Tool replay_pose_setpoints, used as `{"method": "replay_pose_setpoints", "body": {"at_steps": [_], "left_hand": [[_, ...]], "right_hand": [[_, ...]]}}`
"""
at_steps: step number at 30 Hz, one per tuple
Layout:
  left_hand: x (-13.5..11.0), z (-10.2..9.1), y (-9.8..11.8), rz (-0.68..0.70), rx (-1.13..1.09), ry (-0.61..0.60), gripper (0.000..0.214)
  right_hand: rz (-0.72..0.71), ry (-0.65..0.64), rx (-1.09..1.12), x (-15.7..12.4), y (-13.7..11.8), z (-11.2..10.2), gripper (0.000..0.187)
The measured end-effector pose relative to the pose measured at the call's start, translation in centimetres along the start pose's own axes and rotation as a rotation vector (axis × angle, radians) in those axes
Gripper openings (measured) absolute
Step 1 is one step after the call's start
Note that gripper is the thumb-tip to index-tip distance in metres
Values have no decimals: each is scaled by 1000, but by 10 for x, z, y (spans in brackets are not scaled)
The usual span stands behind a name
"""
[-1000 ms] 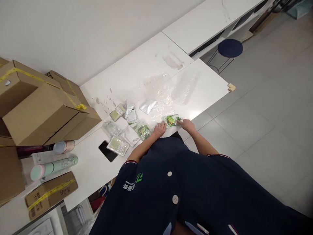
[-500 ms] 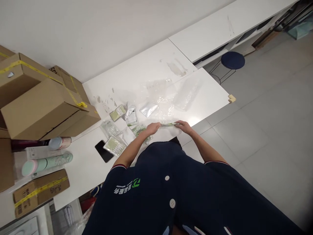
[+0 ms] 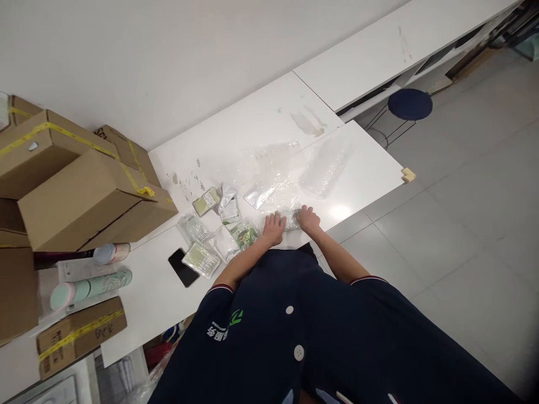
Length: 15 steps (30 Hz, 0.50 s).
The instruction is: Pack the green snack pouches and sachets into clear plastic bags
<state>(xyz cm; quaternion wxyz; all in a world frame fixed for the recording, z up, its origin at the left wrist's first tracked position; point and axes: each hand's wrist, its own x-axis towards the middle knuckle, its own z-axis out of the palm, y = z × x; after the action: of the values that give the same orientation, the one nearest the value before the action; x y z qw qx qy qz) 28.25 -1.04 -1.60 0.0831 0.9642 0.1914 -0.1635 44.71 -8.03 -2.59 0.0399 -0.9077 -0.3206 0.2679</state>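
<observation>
Packet [image 3: 289, 219]: small, printed green, lying flat close to the near edge of the table, partly covered by both hands.

- Table [image 3: 362, 168]: white and smooth, with scuffed patches toward the wall.
- Boxes [image 3: 84, 202]: brown card with yellow tape, stacked at the left end, well apart from the packet.
- Plastic sheet [image 3: 324, 165]: clear and crumpled, spread beyond the packet; its near edge seems to reach under it.
- Left hand [image 3: 273, 229]: palm down, fingers stretched out, resting on the packet's left end. It is not closed round anything.
- Right hand [image 3: 309, 220]: palm down, fingers flat on the packet's right end, gripping nothing.
- Phone [image 3: 183, 267]: dark, face up, left of the hands.
- Other packets [image 3: 201, 259]: several, loosely scattered between the phone and the left hand.

Hazards, as judged:
- The packet is only pressed, not gripped. On a smooth top or slick plastic, a sideways push could send it over the near edge.
- The plastic sheet could drag along with the packet.
- The left forearm passes just beside the scattered packets, and a sweep could knock them into the phone.
</observation>
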Motion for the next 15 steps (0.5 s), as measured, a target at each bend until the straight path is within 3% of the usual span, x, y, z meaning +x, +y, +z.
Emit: {"method": "replay_pose_setpoints", "body": {"at_steps": [3, 6, 9, 11, 15], "left_hand": [[10, 9, 7, -52, 46, -18, 76], [18, 2, 5, -62, 28, 21, 62], [21, -19, -7, -28, -48, -65, 56], [21, -36, -19, 32, -139, -200, 52], [29, -65, -41, 110, -266, -398, 37]], "right_hand": [[-242, 136, 8, -10, 4, -1, 37], [-437, -35, 222, -12, 26, -11, 46], [-435, -258, 491, -17, 52, -21, 66], [-406, -308, 602, -23, 63, -22, 69], [-322, -309, 710, -31, 62, -9, 36]]}}
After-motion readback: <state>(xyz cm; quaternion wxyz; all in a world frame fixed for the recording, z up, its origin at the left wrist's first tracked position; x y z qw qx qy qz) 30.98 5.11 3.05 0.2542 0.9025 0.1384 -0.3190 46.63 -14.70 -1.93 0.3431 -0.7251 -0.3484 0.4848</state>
